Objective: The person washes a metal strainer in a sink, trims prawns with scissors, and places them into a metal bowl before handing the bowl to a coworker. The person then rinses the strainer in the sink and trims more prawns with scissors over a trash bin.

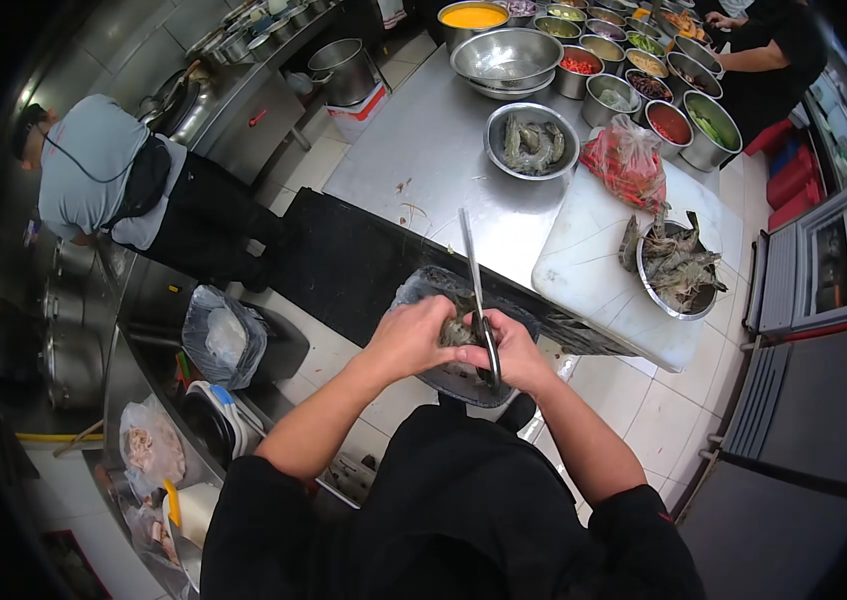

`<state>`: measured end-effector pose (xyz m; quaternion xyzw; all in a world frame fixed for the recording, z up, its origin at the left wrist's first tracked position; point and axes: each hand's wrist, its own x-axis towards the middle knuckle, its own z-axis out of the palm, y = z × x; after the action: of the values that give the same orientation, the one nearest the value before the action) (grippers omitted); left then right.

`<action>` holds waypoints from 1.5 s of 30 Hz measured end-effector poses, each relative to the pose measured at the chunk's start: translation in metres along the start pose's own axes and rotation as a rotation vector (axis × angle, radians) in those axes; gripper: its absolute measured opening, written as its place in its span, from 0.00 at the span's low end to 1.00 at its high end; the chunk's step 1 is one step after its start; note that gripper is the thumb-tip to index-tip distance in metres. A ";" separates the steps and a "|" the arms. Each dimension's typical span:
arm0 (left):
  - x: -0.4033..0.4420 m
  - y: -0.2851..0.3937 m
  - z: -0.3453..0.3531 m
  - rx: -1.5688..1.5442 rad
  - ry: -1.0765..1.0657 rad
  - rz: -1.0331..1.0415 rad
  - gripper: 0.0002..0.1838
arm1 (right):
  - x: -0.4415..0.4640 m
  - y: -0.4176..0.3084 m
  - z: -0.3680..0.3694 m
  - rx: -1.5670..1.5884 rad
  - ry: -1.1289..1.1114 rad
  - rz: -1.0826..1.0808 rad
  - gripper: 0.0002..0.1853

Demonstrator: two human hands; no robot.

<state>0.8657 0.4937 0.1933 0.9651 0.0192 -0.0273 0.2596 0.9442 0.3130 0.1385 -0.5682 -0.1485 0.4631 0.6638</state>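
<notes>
The shrimp (458,333) is pinched in the left hand (411,338), down over a lined bin (406,290), on the near left side of the white cutting board (584,240). Its body is mostly covered by fingers, so I can't tell which way its head or long axis points. The right hand (516,352) is closed round a pair of scissors (472,255), whose long, narrow metal blades run up and away from the wearer, leaning slightly left, with the dark handle nearest the body. The two hands are close together, thumbs meeting at the shrimp. On the board's right part sits a steel bowl (681,314) heaped with shrimp, and a clear bag of red pieces (626,165) lies at its far edge. Left of the board, on the steel table (399,150), another bowl (534,175) holds more shrimp. Beyond the board stand many pots of chopped food, with a co-worker's arm (756,58) past them. Well left of it, another person (104,170) bends over a counter.
</notes>
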 end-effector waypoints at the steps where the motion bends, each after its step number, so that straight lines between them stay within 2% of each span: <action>1: -0.008 -0.006 0.004 0.039 0.173 0.053 0.25 | -0.001 0.006 0.003 0.006 0.066 -0.042 0.30; 2: -0.018 -0.013 0.010 0.079 0.346 0.107 0.26 | -0.001 0.012 0.006 0.011 0.132 -0.085 0.30; 3: -0.031 -0.020 0.019 -0.100 0.258 -0.080 0.23 | 0.000 0.018 0.008 0.043 0.162 -0.178 0.30; 6: -0.033 -0.016 0.048 -1.185 -0.140 -0.658 0.24 | 0.005 0.036 0.004 -0.247 0.258 -0.272 0.31; 7: -0.026 -0.013 0.052 -1.412 -0.189 -0.760 0.27 | 0.004 0.039 0.005 -0.317 0.267 -0.277 0.31; 10: -0.009 -0.015 0.068 -1.808 -0.123 -0.674 0.26 | 0.004 0.029 0.011 -0.533 0.298 -0.325 0.30; 13: 0.003 -0.011 0.067 -1.829 -0.023 -0.588 0.20 | 0.001 0.015 0.016 -0.744 0.339 -0.323 0.32; 17: 0.019 -0.021 0.058 -1.840 0.150 -0.536 0.14 | -0.001 0.020 -0.002 -0.614 0.409 -0.493 0.34; 21: 0.043 -0.025 0.022 -1.691 0.150 -0.372 0.14 | -0.037 -0.003 -0.011 -0.141 0.062 -0.161 0.37; 23: 0.055 -0.031 0.016 -1.704 0.147 -0.377 0.15 | -0.050 -0.010 -0.010 -0.022 -0.121 -0.108 0.35; 25: 0.067 -0.031 0.014 -1.744 0.162 -0.370 0.16 | -0.060 -0.010 -0.008 0.083 -0.286 -0.063 0.38; 29: 0.077 -0.018 -0.001 -1.669 0.200 -0.378 0.20 | -0.070 -0.014 0.004 0.413 -0.415 0.098 0.44; 39: 0.085 -0.011 -0.007 -1.585 0.231 -0.301 0.19 | -0.070 -0.010 0.007 0.579 -0.506 -0.025 0.50; 42: 0.086 -0.010 -0.006 -1.570 0.228 -0.284 0.18 | -0.069 -0.013 0.007 0.634 -0.505 -0.043 0.44; 45: 0.085 -0.010 -0.004 -1.537 0.220 -0.253 0.18 | -0.067 -0.013 0.005 0.637 -0.510 -0.047 0.43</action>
<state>0.9506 0.5061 0.1861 0.5028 0.1681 0.0601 0.8458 0.9106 0.2647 0.1738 -0.1977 -0.1704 0.5965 0.7590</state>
